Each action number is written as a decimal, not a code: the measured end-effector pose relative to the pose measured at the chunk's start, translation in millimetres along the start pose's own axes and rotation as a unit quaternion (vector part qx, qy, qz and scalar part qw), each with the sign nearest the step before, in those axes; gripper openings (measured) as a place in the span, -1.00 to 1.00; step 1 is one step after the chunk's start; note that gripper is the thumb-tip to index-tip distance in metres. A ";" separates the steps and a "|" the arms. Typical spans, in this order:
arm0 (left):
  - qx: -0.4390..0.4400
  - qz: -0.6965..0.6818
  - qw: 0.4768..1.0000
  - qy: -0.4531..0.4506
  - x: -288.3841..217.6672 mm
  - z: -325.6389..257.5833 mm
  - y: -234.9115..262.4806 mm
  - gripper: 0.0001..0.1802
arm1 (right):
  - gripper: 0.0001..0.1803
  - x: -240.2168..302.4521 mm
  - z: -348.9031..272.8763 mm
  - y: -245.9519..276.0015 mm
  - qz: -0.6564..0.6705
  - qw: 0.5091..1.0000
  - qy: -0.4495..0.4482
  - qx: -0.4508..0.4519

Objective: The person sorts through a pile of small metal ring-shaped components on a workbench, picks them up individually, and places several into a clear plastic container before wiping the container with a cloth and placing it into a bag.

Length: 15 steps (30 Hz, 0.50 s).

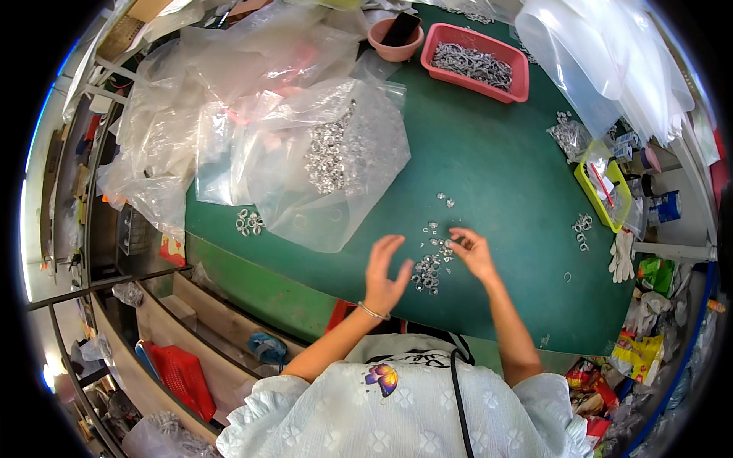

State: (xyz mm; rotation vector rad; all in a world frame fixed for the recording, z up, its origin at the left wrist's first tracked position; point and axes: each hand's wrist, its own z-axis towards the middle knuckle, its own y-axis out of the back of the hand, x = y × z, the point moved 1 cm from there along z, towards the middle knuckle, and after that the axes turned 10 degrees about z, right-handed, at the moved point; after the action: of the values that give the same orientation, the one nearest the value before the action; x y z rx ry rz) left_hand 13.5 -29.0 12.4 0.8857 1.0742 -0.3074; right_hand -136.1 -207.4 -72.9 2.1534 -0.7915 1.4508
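Observation:
My left hand point(384, 276) hovers at the left of a small pile of shiny metal pieces point(427, 273), its fingers and thumb spread with nothing between them. A bracelet circles that wrist. On the pile's right side my right hand point(475, 253) has its fingers curled toward the thumb. Silvery bits lie at those fingertips, and what they pinch is too small to make out. A few more shiny pieces point(446, 201) lie farther up the green tabletop point(489, 168).
A clear plastic bag point(374, 130) of shiny pieces lies at the left, with ring-shaped parts point(249, 222) nearby. A pink tray point(519, 75) of metal parts and a pink bowl point(395, 52) holding a phone stand far. At right are a yellow-green basket point(586, 183) and white gloves point(621, 256).

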 end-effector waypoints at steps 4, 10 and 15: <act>0.169 0.214 0.962 -0.017 36.1 -58.3 -63.7 -0.12 | -0.59 -21.8 -11.8 -32.2 -0.251 0.938 0.226 -0.075; 0.195 0.289 0.930 -0.119 64.6 -67.0 -106.6 -0.35 | -0.76 -23.1 6.4 -45.5 -0.379 0.896 0.217 -0.080; 0.147 0.260 0.932 -0.206 77.9 -64.1 -110.0 -0.70 | -0.82 -32.9 8.1 -37.4 -0.226 0.945 0.194 -0.138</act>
State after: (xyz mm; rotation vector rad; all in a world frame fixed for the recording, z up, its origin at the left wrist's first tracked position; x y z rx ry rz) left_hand -57.4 -35.5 -118.8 1.2710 0.3821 -0.1950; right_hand -115.3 -177.2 -107.6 1.6254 -0.3052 1.3564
